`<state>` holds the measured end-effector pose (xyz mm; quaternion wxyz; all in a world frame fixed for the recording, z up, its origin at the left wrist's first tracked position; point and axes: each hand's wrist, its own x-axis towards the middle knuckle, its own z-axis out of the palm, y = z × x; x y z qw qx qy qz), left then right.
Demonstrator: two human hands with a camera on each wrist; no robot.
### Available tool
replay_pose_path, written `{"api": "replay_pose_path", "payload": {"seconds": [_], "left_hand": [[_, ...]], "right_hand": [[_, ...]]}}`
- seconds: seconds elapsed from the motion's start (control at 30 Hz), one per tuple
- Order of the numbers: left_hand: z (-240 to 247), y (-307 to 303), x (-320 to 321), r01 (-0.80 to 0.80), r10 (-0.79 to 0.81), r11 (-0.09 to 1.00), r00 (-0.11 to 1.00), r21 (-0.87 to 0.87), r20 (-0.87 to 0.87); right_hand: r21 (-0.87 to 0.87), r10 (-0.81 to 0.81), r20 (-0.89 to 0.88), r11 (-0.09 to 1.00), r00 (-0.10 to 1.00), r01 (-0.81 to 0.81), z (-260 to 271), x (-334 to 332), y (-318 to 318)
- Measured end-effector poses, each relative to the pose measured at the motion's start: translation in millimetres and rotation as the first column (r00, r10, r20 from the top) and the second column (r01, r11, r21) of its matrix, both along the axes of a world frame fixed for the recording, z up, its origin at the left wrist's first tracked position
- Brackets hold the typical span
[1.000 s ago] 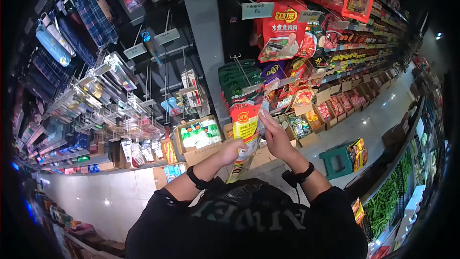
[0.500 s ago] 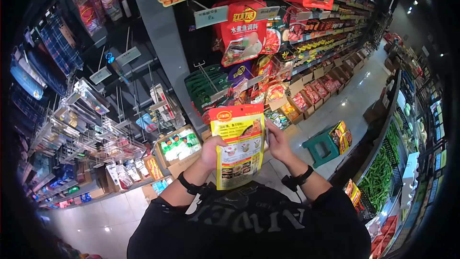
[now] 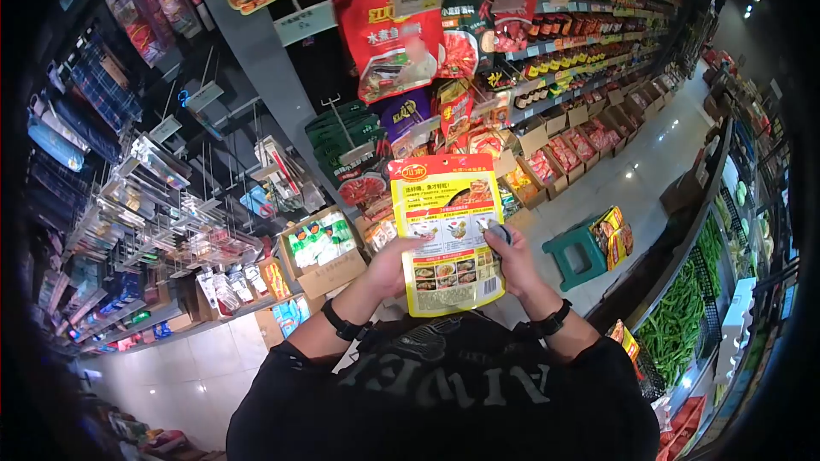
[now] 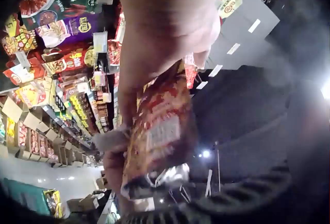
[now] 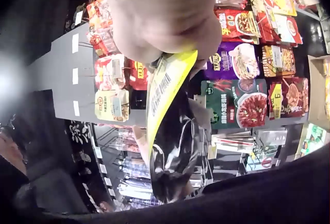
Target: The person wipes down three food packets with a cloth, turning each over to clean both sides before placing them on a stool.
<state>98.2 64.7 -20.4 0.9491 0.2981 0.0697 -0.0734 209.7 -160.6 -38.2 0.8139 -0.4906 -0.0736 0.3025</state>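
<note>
A yellow and red seasoning pouch (image 3: 451, 243) with printed text and small food pictures is held upright in front of the chest, its printed side toward the head camera. On one side edge my left hand (image 3: 389, 271) grips it, thumb at the front. My right hand (image 3: 515, 265) pinches the opposite edge, thumb laid on the printed face. In the left wrist view the pouch (image 4: 160, 131) is blurred and shows a red side with a pale label. The right wrist view catches the pouch (image 5: 172, 87) nearly edge-on below the palm. Fingers behind the pouch are hidden in the head view.
Ahead hang red seasoning packs (image 3: 393, 43) and green packs (image 3: 350, 141) on hooks. A carton of green-and-white packs (image 3: 320, 248) stands at left. On the right are a green stool (image 3: 576, 256) with yellow packs on it, and green vegetables (image 3: 675, 333) in a display.
The pouch has turned from a steep slant to face the head camera squarely. My right hand has slid down its edge, bringing the thumb onto the front. The head view has shifted.
</note>
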Motion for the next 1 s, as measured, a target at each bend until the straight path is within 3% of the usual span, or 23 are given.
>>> {"api": "replay_pose_path", "payload": {"seconds": [0.07,0.17,0.27,0.37,0.4,0.43,0.47,0.53,0.57,0.63,0.67,0.7,0.73,0.8,0.83,0.93,1.0], "left_hand": [[10,-26,-3,0.029,-0.003,0.908,0.998,0.417,-0.062],[0,-39,3,0.004,0.027,0.926,0.997,0.377,-0.078],[-5,-47,10,-0.045,0.074,0.912,0.996,0.407,-0.057],[-9,-60,17,-0.088,0.088,0.860,0.996,0.503,0.023],[-9,-64,20,-0.077,0.062,0.828,0.997,0.556,0.045],[-11,-68,21,-0.065,0.031,0.792,0.997,0.607,0.066],[-12,-70,22,-0.125,0.043,0.680,0.990,0.722,0.131],[-15,-71,24,-0.258,0.036,0.403,0.963,0.878,0.267],[-55,-64,16,-0.451,-0.053,-0.007,0.891,0.892,0.450],[-40,-55,13,-0.426,0.001,0.162,0.902,0.890,0.431],[-29,-50,12,-0.410,0.026,0.246,0.909,0.878,0.417],[-16,-48,13,-0.291,0.121,0.603,0.954,0.743,0.276],[-9,-45,9,-0.265,0.147,0.664,0.963,0.699,0.226],[-4,-39,3,-0.230,0.194,0.779,0.973,0.584,0.125],[-8,-32,1,-0.231,0.176,0.748,0.973,0.622,0.149],[-8,-22,-2,-0.257,0.239,0.744,0.964,0.616,0.113],[-17,-11,1,-0.355,0.282,0.658,0.934,0.664,0.221]], "right_hand": [[-0.046,0.006,0.049,0.999,0.999,-0.004,-8,8,-14],[-0.186,0.002,0.222,0.982,0.975,0.040,-14,18,-28],[-0.095,-0.331,0.452,0.905,0.828,0.414,6,29,-33],[-0.301,0.091,0.873,0.874,0.480,0.382,36,34,-32],[-0.368,0.249,0.915,0.841,0.319,0.397,38,31,-30],[-0.356,0.268,0.917,0.884,0.296,0.302,34,23,-21],[-0.340,0.281,0.921,0.918,0.269,0.206,32,14,-7],[-0.359,0.351,0.930,0.931,0.112,0.059,40,-3,21],[-0.398,0.398,0.917,0.916,0.014,0.042,46,-6,28],[-0.475,0.470,0.864,0.880,-0.178,0.015,58,-11,39],[-0.457,0.459,0.878,0.888,-0.132,0.047,58,-5,40],[-0.440,0.446,0.891,0.894,-0.089,0.081,57,7,36],[-0.422,0.430,0.901,0.899,-0.051,0.119,54,18,32],[-0.515,0.505,0.855,0.799,0.119,0.311,42,33,34],[-0.476,0.436,0.879,0.825,0.192,0.304,42,35,29],[-0.491,0.449,0.871,0.801,0.201,0.341,38,26,41],[-0.440,0.453,0.891,0.869,-0.007,0.227,26,10,65]]}}
